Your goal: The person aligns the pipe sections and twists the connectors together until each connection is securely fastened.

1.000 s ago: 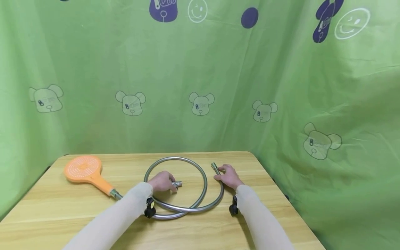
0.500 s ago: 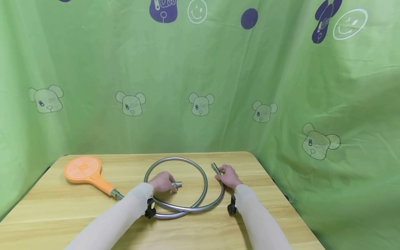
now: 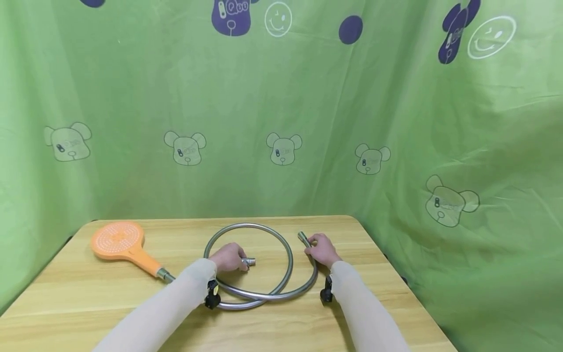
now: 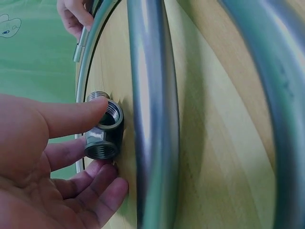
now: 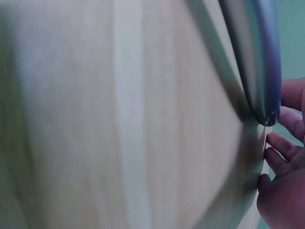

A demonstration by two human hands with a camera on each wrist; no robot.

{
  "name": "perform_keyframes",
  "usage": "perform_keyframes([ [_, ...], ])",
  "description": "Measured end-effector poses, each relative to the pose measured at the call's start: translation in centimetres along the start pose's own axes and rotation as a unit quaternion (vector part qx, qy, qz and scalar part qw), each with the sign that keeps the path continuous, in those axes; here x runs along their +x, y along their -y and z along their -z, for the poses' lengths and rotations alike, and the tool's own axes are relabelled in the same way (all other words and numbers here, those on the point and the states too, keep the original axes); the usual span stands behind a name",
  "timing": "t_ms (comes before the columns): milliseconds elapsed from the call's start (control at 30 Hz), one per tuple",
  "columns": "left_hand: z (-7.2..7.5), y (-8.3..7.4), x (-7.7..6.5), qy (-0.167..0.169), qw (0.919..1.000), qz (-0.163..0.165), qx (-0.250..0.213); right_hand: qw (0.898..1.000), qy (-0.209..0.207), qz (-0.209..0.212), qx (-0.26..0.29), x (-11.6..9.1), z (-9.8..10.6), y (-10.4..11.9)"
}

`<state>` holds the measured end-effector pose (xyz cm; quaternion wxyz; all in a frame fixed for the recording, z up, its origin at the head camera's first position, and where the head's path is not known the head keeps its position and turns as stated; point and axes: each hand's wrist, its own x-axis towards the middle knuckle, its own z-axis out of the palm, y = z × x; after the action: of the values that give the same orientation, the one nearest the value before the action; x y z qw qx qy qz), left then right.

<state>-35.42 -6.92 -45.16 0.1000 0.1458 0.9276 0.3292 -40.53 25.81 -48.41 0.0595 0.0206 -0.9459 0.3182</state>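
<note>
Inside the coil of the shower hose [image 3: 288, 297], my left hand [image 3: 228, 257] pinches a small chrome tee fitting [image 3: 249, 261] between thumb and fingers. Up close in the left wrist view, the tee fitting [image 4: 102, 136] shows threaded openings, and the thumb lies along its upper side. My right hand [image 3: 324, 250] holds the hose's free end with thumb and fingers, just below its metal end nut [image 3: 301, 236]. Only part of the right hand [image 5: 286, 157] shows at the edge of the right wrist view, beside the hose [image 5: 264, 62].
An orange shower head [image 3: 118, 240] lies at the left of the wooden table [image 3: 272, 332], joined to the hose's other end. The hose loops and crosses itself mid-table. A green printed curtain [image 3: 281, 190] hangs behind the table and along its sides.
The head view has tilted slightly. Both hands keep their holds; the right hand and hose end have shifted very slightly right.
</note>
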Motion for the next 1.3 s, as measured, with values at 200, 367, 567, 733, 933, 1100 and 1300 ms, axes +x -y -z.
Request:
perform_keyframes([
  [200, 0.0, 0.2, -0.1, -0.009, 0.9999, -0.003, -0.006, 1.000, 0.000, -0.001, 0.016, 0.1, 0.0, 0.1],
  [367, 0.3, 0.0, -0.2, -0.015, 0.9997, -0.011, -0.015, 0.999, -0.019, 0.005, 0.029, 0.4, -0.1, 0.3],
  [567, 0.7, -0.2, -0.1, -0.029, 0.9995, -0.007, -0.014, 0.998, -0.031, 0.013, 0.060, 0.0, 0.4, 1.2],
  [733, 0.9, -0.1, 0.1, -0.044, 0.9987, -0.005, -0.026, 0.996, -0.030, 0.007, 0.083, -0.2, 0.5, 1.6],
  [933, 1.0, 0.2, -0.2, -0.057, 0.9974, -0.003, -0.043, 0.996, -0.024, -0.008, 0.090, -0.2, 0.4, 0.8],
  [1100, 1.3, 0.5, -0.5, -0.066, 0.9969, 0.001, -0.044, 0.994, -0.012, -0.019, 0.104, -0.2, 0.7, 0.6],
  [1300, 1.2, 0.4, -0.4, -0.063, 0.9967, -0.002, -0.053, 0.993, -0.006, -0.025, 0.111, -0.3, 0.9, 0.3],
])
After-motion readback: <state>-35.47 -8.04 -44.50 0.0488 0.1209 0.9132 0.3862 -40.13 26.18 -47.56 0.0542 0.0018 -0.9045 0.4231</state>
